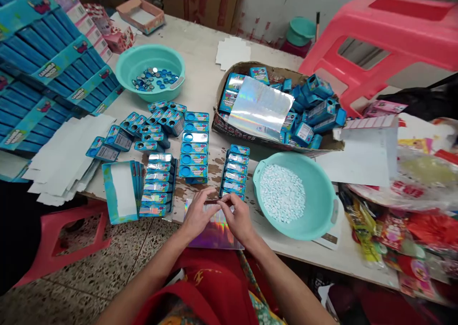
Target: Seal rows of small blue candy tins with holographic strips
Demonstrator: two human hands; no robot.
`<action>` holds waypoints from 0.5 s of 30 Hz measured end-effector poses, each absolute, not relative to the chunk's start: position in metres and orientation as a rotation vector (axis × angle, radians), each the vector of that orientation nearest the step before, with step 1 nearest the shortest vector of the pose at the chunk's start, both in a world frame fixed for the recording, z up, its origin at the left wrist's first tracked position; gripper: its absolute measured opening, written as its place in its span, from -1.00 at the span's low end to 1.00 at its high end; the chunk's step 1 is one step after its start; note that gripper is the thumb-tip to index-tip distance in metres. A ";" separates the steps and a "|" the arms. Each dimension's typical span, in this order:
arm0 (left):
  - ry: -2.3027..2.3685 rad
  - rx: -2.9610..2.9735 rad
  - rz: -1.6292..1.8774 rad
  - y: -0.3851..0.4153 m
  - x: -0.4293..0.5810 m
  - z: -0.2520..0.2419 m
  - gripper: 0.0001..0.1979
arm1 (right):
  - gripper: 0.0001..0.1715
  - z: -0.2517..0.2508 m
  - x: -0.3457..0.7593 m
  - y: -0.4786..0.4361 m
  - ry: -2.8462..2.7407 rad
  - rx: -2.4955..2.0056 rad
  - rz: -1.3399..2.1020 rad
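Both hands meet over the near edge of the table: L hand (pixel 198 213) and R hand (pixel 238 217) have fingertips pinched tog. on a small dark strip (pixel 211 202), held just above the shiny sheet (pixel 218 236); grip strength & what the strip is, can't tell. Main risk imo: the strip's thin and both pinches are close, so a slip or uneven pull could bend it or drop it onto the sheet. The sheet seems to reach past the table edge toward the lap, so a sleeve or forearm brushing it could drag it off or crease it. Right ahead of the fingers is the R row (pixel 235 166) of narrow blue boxes; knuckles pushing fwd could tip the nearest ones. Mid row (pixel 193 159), w/ round holes on top, is also near, so a wide L-hand swing might knock it. Pellet bowl (pixel 331 191) sits to the R near the edge; R elbow catching its rim could spill the white pellets (pixel 282 193). Carton (pixel 250 135) behind is heaped above its rim, so a bump could slide boxes out, or the loose foil (pixel 263 108) on top.
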State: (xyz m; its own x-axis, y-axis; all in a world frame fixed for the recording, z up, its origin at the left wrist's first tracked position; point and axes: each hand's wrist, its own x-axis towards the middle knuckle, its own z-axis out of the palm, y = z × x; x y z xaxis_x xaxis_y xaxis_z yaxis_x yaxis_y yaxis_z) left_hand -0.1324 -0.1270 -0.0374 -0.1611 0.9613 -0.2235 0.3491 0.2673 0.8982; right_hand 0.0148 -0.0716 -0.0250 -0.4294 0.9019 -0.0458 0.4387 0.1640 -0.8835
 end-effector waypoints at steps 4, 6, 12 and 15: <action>1.475 1.116 0.783 -0.083 -0.118 -0.041 -0.71 | -0.83 -0.026 0.030 -0.044 -1.782 -1.384 1.235; 1.526 1.085 0.754 -0.059 -0.116 -0.043 -0.72 | -0.80 -0.032 0.032 -0.027 -1.654 -1.463 1.223; 1.904 1.339 0.629 0.022 -0.115 -0.032 -0.72 | -0.81 -0.050 0.023 0.045 -1.583 -1.567 0.838; 2.096 1.471 0.422 0.059 -0.115 -0.029 -0.73 | -0.83 -0.060 0.016 0.077 -1.612 -1.664 0.648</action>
State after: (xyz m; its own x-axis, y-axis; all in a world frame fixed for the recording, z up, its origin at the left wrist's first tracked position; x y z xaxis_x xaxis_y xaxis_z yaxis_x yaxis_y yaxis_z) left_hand -0.1149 0.0593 -0.0288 -0.2588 0.9334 -0.2486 0.7648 0.3552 0.5375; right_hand 0.0157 0.0765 -0.0599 0.0917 0.9879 0.1255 0.6263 0.0407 -0.7785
